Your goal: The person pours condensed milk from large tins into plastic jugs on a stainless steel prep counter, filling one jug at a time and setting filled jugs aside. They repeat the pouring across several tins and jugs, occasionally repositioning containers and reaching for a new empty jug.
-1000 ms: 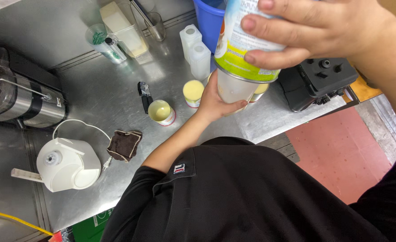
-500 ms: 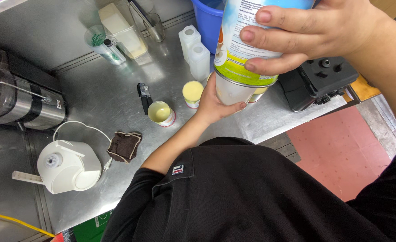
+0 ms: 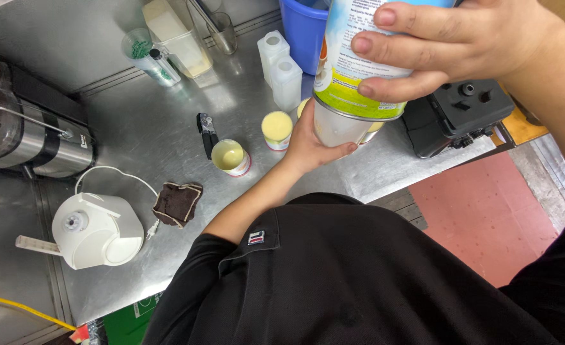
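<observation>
My right hand (image 3: 461,45) grips a large tin can (image 3: 353,76) with a blue, white and green label, held up close to the camera. My left hand (image 3: 311,144) reaches out from under it and cups the can's metal bottom rim. Below on the steel counter (image 3: 148,128) stand two small open cans of pale yellow cream, one (image 3: 277,129) right beside my left hand and another (image 3: 231,157) further left. A black can opener (image 3: 206,132) lies next to them.
A white electric kettle (image 3: 94,231), a dark cloth (image 3: 177,202), a steel appliance (image 3: 27,137), two white plastic bottles (image 3: 281,67), a blue bucket (image 3: 305,29), a measuring cup (image 3: 140,51) and a black machine (image 3: 458,115) surround the work spot. Red floor (image 3: 487,217) lies at right.
The large can has shifted slightly left and closer to the camera, with my right fingers regripping its side. My left hand stays under its bottom.
</observation>
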Action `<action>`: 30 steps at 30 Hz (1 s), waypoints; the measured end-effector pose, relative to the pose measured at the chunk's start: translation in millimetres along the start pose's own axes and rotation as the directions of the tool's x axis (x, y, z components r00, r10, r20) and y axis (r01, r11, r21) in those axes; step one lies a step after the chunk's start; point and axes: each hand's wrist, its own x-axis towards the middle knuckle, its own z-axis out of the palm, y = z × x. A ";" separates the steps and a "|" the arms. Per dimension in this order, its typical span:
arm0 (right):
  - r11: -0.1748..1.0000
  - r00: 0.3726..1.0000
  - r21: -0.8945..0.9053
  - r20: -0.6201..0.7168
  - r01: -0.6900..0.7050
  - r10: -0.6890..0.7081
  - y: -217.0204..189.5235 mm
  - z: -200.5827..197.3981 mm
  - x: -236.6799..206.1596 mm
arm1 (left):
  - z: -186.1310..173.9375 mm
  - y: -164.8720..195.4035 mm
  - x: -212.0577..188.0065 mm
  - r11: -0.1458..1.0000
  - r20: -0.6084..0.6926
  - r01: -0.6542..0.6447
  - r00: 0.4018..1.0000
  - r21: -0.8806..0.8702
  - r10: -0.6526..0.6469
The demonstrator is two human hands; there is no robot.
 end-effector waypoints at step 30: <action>1.000 1.000 0.014 -0.003 0.004 -0.004 -7.5 1.1 0.5 | 8.3 -8.2 -7.1 0.999 -0.029 -0.013 1.000 -0.045 0.012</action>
